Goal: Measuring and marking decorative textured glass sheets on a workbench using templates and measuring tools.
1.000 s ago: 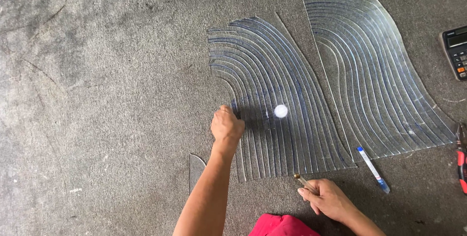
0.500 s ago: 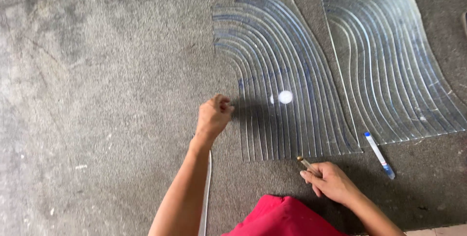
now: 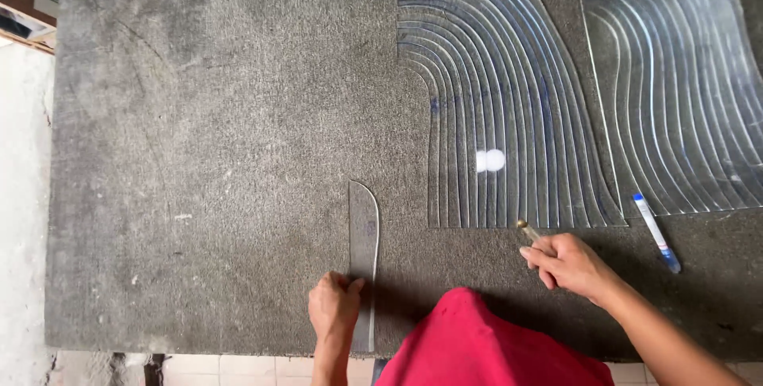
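The left hand [image 3: 335,306] grips 1 narrow clear glass strip [image 3: 364,243], curved at its top, low centre; the right hand [image 3: 566,263] pinches a brass-tipped glass cutter [image 3: 526,230].

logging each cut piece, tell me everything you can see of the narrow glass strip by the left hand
The narrow glass strip is a slim, clear sliver with one straight long edge and a top that curves to a point. It lies flat on the grey felt-covered table, running from near the front edge away from the person, apart from the large ribbed glass sheet. The left hand rests on its near end.
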